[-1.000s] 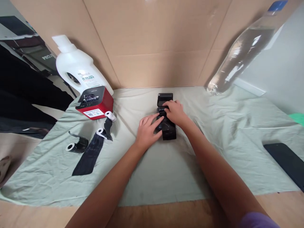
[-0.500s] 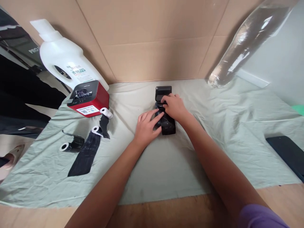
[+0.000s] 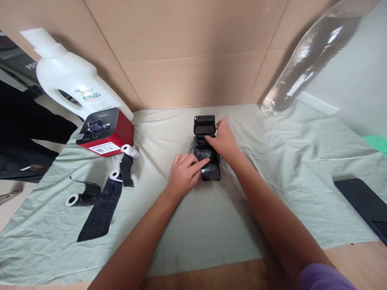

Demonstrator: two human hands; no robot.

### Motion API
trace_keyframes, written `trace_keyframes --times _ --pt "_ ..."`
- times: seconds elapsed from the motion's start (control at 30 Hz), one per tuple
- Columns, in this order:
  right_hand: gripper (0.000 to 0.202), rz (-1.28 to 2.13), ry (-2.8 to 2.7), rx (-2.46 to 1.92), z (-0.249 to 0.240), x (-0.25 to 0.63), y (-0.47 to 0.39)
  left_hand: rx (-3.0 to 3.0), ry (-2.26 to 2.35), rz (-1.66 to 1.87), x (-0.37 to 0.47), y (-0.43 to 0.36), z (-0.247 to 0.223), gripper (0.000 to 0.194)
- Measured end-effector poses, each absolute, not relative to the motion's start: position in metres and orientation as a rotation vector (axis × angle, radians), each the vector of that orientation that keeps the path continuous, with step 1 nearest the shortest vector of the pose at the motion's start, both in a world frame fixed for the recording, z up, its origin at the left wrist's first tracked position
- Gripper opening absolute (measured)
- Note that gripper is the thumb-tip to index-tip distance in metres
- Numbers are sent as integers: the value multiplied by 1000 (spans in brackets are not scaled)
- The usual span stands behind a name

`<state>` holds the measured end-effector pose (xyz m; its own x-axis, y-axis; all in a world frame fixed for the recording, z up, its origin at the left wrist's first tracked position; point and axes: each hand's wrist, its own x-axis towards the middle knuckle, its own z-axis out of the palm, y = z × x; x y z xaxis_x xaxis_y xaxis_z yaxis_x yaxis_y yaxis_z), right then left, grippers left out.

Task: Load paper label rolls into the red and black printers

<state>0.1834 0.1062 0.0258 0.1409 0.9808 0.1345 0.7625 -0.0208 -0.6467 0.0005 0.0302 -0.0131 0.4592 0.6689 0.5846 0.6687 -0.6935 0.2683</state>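
A small black portable label printer (image 3: pixel 196 145) lies on the cloth with its lid (image 3: pixel 204 125) raised at the back. Glossy black paper (image 3: pixel 211 171) runs out over its front end. My left hand (image 3: pixel 185 173) rests along the printer's left side, index finger stretched out onto the paper; its other fingers are loosely bent. My right hand (image 3: pixel 225 139) is at the right rear of the printer. Its thumb reaches into the opening just before the lid, while the fingers bend around beside the lid's right edge, partly hidden.
To the left stand a red and black printer box (image 3: pixel 121 135) and a white detergent bottle (image 3: pixel 69 76). Several paper rolls with black strips (image 3: pixel 99 209) lie in front. A clear air cushion (image 3: pixel 305 64) leans at right, above a dark phone (image 3: pixel 361 203). Cardboard (image 3: pixel 187 52) backs the cloth.
My right hand has drawn back from over the opening to the lid's right edge, uncovering the inside. My left index finger has shifted slightly onto the paper. The view has tilted a little upward.
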Motion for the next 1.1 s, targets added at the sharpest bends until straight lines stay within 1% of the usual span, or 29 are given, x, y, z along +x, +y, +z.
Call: trace_keyframes --times 0.07,0.17,0.27,0.37,0.57,0.73,0.93,1.1 --pt "57 551 -1624 -1717 23 190 110 2671 1137 1082 0 32 -15 38" --pt "44 595 -1633 -1602 20 195 113 2653 1062 1079 -1 33 -18 37" --pt "34 519 -1678 -1569 23 195 112 2669 1026 1065 -2 33 -19 36" --pt "27 424 -1776 -1575 29 194 109 2669 1024 1048 -2 32 -21 37" --pt "37 432 -2051 -1605 49 201 102 2653 963 1056 -2 33 -23 38" --pt "35 573 -2205 -1571 62 206 93 2616 896 1109 -3 33 -24 37" --pt "50 820 -2040 -1731 62 203 92 2597 912 1093 -3 32 -23 38" --pt "60 1084 -1852 -1720 54 202 98 2596 910 1066 -2 33 -23 40"
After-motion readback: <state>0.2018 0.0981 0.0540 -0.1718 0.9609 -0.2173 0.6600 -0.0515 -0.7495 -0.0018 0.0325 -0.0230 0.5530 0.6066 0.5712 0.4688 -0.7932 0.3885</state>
